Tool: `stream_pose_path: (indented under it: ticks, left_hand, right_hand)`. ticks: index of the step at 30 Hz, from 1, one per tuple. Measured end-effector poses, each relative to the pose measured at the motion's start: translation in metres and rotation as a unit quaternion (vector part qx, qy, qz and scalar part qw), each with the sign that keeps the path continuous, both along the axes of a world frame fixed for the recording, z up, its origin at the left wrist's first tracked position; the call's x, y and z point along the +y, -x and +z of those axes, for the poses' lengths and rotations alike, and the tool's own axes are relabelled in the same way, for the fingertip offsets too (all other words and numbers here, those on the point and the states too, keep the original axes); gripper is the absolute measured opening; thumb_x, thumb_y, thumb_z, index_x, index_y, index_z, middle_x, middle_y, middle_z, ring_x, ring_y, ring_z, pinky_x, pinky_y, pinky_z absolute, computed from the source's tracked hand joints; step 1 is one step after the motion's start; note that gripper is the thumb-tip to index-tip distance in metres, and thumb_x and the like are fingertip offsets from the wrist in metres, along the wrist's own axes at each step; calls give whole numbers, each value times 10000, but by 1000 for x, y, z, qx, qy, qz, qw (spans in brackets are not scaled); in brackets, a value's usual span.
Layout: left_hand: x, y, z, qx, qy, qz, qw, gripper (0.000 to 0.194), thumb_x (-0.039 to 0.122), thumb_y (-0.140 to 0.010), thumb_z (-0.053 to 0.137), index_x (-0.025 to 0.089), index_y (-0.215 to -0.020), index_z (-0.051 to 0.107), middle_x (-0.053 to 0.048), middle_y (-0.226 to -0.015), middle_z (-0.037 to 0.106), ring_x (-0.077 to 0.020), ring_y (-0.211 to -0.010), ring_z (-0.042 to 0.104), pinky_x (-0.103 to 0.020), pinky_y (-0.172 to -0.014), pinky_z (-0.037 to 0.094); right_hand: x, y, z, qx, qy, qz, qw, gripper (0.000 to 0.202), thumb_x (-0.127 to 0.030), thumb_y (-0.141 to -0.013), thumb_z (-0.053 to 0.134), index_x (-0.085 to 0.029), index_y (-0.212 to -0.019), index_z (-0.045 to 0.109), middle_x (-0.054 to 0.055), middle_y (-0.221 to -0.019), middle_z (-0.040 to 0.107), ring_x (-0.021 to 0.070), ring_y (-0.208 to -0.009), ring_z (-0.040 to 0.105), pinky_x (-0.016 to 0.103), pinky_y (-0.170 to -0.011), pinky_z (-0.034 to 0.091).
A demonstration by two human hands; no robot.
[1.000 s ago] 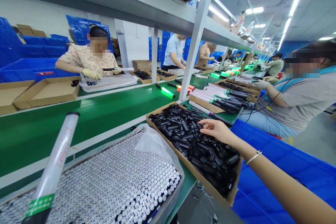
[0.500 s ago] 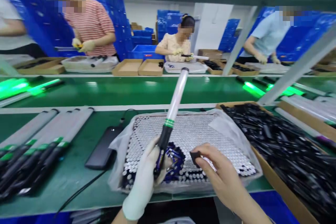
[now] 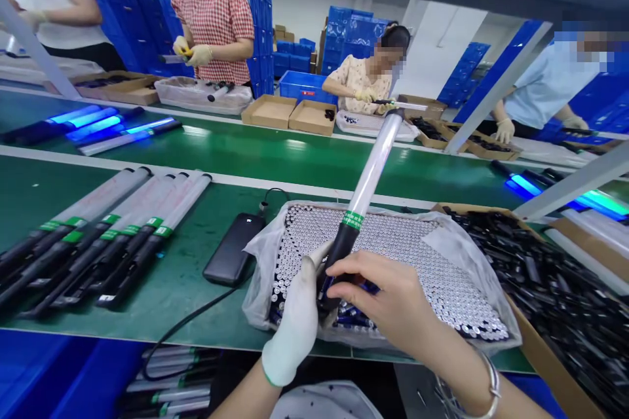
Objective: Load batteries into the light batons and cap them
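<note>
A light stick with a clear tube, a green band and a black handle leans up and away to the right. My left hand, in a white glove, is closed around the lower handle. My bare right hand is at the handle's side, thumb and forefinger pressing a small black cover against its battery opening; the fingers largely hide the cover. Beneath both hands sits a plastic-lined tray of batteries, mostly standing on end. Several blue-sided ones lie loose near the front, partly behind my hands.
Several light sticks lie in a row at left, beside a black power bank with a cable. A cardboard box of black parts stands at right. Across the green conveyor, co-workers handle similar sticks.
My right hand has moved left, bringing the black cover to the handle held by my left hand. The view has shifted and tilted. Lit sticks on the conveyor went from green to mostly blue.
</note>
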State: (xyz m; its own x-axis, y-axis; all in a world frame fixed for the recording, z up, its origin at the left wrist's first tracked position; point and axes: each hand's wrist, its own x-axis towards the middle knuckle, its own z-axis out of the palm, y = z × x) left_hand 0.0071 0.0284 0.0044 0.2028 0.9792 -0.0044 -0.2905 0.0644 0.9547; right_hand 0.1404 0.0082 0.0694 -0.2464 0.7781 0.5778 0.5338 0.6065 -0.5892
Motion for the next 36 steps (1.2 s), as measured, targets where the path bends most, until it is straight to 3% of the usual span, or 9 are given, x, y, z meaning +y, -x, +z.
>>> stream_pose_path:
  ticks: [6, 11, 13, 16, 19, 22, 26, 32, 36]
  left_hand:
    - [5, -5, -10, -32, -52, -28, 998, 579, 566, -970, 290, 207, -1317, 582, -64, -1396, 543, -251, -1376, 375, -400, -1182, 248]
    - [-1, -1, -20, -18, 8, 30, 999, 582, 613, -896, 456, 197, -1267, 623, -83, -1350, 582, -275, -1380, 373, -394, -1161, 302]
    - [-3, -2, -17, -24, 22, 33, 999, 569, 607, -877, 501, 194, -1241, 643, -87, -1300, 619, -290, -1365, 394, -400, -1145, 331]
    - [-3, -5, -7, -66, 21, -12, 998, 583, 601, -919, 410, 189, -1276, 617, -79, -1346, 587, -280, -1368, 391, -400, -1165, 286]
    - [-4, -7, 2, -79, 16, -23, 997, 580, 595, -938, 369, 204, -1302, 596, -63, -1416, 525, -253, -1378, 375, -356, -1176, 244]
    - [-7, -8, 10, -70, 61, -10, 996, 612, 638, -923, 348, 235, -1325, 574, -65, -1421, 519, -269, -1352, 413, -375, -1140, 315]
    - [-10, -9, 20, -57, 81, -5, 995, 678, 710, -867, 383, 228, -1285, 613, -75, -1398, 540, -296, -1357, 402, -380, -1104, 373]
    - [-7, -16, 17, -105, 137, -11, 985, 665, 692, -875, 402, 247, -1346, 551, -73, -1367, 569, -279, -1278, 502, -376, -1059, 426]
    - [-4, -23, 19, -85, 73, -2, 994, 656, 675, -862, 454, 202, -1291, 603, -98, -1323, 601, -283, -1316, 459, -375, -1113, 359]
  right_hand:
    - [-5, 14, -11, -6, -60, -38, 997, 93, -229, -885, 647, -158, -920, 697, 30, -807, 720, 127, -736, 675, 198, -705, 551]
    - [-10, 17, -24, -21, -92, -105, 990, 267, -316, -889, 635, -154, -1099, 665, 79, -910, 661, 117, -605, 613, 226, -591, 556]
    - [-11, 17, -26, -13, -82, -115, 990, 310, -339, -875, 650, -170, -1136, 648, 72, -915, 626, 107, -555, 576, 233, -549, 549]
    - [-12, 16, -27, 20, -64, -120, 990, 369, -335, -833, 704, -208, -1165, 606, 47, -907, 610, 121, -580, 577, 254, -563, 560]
    - [-15, 16, -28, 50, -59, -114, 990, 311, -241, -854, 684, -224, -1151, 592, 47, -954, 597, 117, -612, 587, 261, -598, 561]
    - [-16, 16, -33, 59, -72, -129, 987, 296, -129, -886, 614, -226, -1165, 615, 59, -998, 549, 113, -666, 584, 259, -616, 543]
    - [-14, 17, -46, 91, -79, -177, 977, 307, -181, -843, 683, -253, -1137, 633, 31, -918, 491, 135, -693, 526, 265, -577, 501]
    - [-9, 18, -56, 156, 9, -157, 975, 259, -179, -879, 611, -257, -1126, 611, 18, -876, 551, 132, -663, 527, 265, -595, 491]
    - [-9, 12, -51, 198, 25, -147, 969, 201, -175, -841, 653, -247, -1028, 629, 21, -897, 594, 133, -668, 551, 258, -601, 491]
